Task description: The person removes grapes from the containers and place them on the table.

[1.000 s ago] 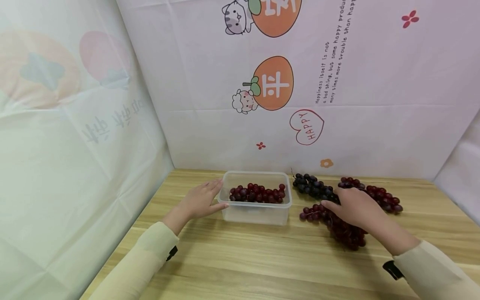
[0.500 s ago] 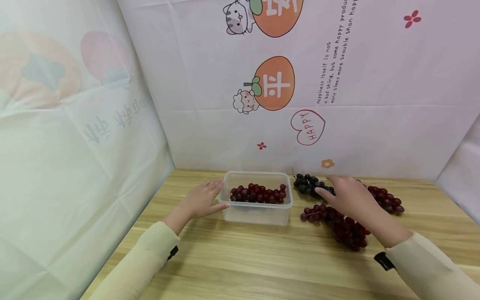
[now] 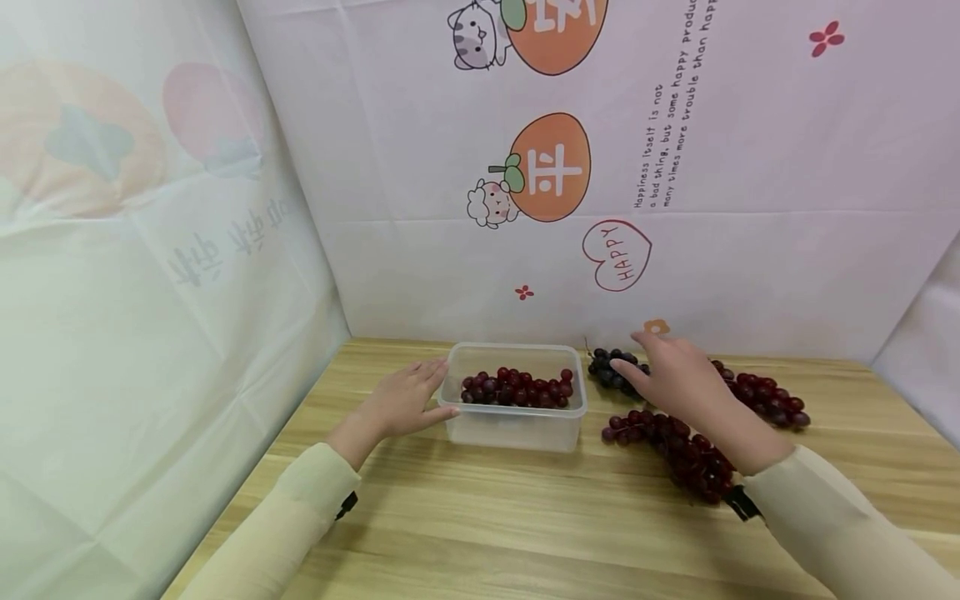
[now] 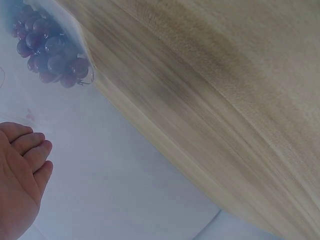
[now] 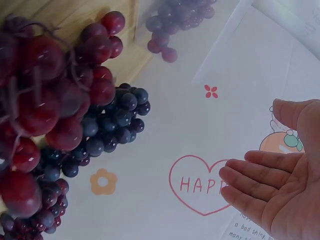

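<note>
A clear plastic box [image 3: 513,429] stands on the table with a bunch of red grapes [image 3: 517,389] inside. My left hand [image 3: 401,400] rests against the box's left side, fingers straight, thumb by the front rim. My right hand [image 3: 678,379] is held over the dark grapes [image 3: 611,371], fingers extended and spread from the thumb; it holds nothing. In the right wrist view its palm and straight fingers show plainly. Beneath the right forearm lies a red bunch [image 3: 682,450], partly covered by the sleeve. Part of the dark bunch is hidden behind the right hand.
Another red bunch [image 3: 768,398] lies at the right, beyond the right wrist. The wooden table [image 3: 480,517] ends at a printed white cloth [image 3: 420,275] behind, and a cloth wall [image 3: 187,350] rises along the left.
My right hand has moved left and a little back, from above the red grapes to over the dark bunch. The left hand and the box have stayed in place.
</note>
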`<state>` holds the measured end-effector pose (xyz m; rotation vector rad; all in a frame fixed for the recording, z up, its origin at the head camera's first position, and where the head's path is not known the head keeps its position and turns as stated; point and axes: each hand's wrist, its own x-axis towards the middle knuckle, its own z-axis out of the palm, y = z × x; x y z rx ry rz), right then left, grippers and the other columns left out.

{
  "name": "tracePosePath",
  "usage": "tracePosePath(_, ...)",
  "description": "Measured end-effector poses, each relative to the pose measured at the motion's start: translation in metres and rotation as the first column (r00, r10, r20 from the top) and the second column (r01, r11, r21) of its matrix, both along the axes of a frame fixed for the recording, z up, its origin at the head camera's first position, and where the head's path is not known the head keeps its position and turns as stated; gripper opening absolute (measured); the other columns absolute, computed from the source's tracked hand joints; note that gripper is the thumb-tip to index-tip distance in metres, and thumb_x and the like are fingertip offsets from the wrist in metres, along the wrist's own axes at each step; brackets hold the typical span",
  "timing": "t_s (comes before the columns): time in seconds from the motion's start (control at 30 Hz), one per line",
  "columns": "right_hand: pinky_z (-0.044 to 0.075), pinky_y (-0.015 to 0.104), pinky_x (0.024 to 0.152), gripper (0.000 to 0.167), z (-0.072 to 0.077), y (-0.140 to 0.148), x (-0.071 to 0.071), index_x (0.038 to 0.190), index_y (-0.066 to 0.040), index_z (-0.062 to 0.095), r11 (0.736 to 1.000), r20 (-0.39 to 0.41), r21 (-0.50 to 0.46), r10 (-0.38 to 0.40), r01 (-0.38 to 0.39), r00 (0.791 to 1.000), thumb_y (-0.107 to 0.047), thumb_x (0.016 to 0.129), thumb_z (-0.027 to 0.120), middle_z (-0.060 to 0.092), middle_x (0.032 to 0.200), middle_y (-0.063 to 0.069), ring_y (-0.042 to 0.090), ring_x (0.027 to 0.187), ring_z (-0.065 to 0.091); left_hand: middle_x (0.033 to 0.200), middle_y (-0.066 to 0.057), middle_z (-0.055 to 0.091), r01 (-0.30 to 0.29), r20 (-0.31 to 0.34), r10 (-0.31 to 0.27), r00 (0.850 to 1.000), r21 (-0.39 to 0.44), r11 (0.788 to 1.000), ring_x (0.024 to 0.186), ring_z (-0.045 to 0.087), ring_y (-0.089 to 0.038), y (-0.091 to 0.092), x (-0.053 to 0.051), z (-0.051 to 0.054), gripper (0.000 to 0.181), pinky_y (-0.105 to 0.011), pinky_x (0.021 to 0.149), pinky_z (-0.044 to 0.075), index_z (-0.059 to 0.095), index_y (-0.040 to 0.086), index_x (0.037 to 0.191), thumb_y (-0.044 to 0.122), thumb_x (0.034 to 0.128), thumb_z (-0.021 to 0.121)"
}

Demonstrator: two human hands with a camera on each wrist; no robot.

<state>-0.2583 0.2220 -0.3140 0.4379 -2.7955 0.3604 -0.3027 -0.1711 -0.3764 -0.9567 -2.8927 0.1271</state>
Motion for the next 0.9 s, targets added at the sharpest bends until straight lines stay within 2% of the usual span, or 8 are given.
tracePosePath(0.13, 0.05, 0.06, 0.082, 0.059, 0.002, -0.011, -0.007, 0.132, 0.01, 0.051, 1.0, -0.017, -0.01, 0.017, -0.017, 1.0, -0.036, 0.097, 0.06, 0.059, 0.118, 0.032, 0.047, 0.099, 0.06, 0.158, -0.015, 0.023, 0.006, -0.004, -0.006, 1.0, 0.004, 1.0, 0.141, 0.028, -0.033, 0.0, 0.0, 0.0, 0.086, -0.044, 0.116, 0.022, 0.026, -0.002, 0.152, 0.064, 0.0972, 0.037)
tracePosePath(0.3, 0.048, 0.06, 0.088, 0.059, 0.002, -0.025, -0.015, 0.134, 0.01, 0.049, 0.998, -0.009, -0.033, 0.043, -0.044, 0.999, -0.035, 0.097, 0.061, 0.056, 0.126, 0.031, 0.047, 0.11, 0.055, 0.157, -0.015, 0.024, 0.009, -0.013, -0.009, 1.0, -0.005, 1.0, 0.141, 0.029, -0.033, 0.0, 0.001, 0.0, 0.086, -0.044, 0.116, 0.023, 0.027, -0.003, 0.151, 0.064, 0.0972, 0.036)
tracePosePath(0.47, 0.048, 0.058, 0.089, 0.058, -0.001, -0.036, -0.022, 0.134, 0.009, 0.049, 0.995, -0.018, -0.044, 0.085, -0.086, 0.996, -0.032, 0.096, 0.063, 0.057, 0.126, 0.03, 0.046, 0.111, 0.056, 0.157, -0.016, 0.024, 0.015, -0.016, -0.015, 1.0, -0.007, 1.0, 0.141, 0.029, -0.034, 0.0, 0.0, 0.001, 0.086, -0.044, 0.116, 0.023, 0.026, -0.003, 0.151, 0.063, 0.0976, 0.036)
tracePosePath(0.9, 0.046, 0.055, 0.097, 0.06, -0.016, -0.066, -0.041, 0.136, 0.006, 0.05, 0.983, 0.004, -0.069, 0.172, -0.172, 0.985, -0.032, 0.093, 0.067, 0.056, 0.131, 0.026, 0.043, 0.118, 0.054, 0.156, -0.016, 0.026, 0.02, -0.037, -0.021, 0.999, -0.029, 0.999, 0.14, 0.03, -0.033, 0.0, -0.001, -0.001, 0.086, -0.043, 0.116, 0.024, 0.026, -0.003, 0.151, 0.063, 0.0977, 0.036)
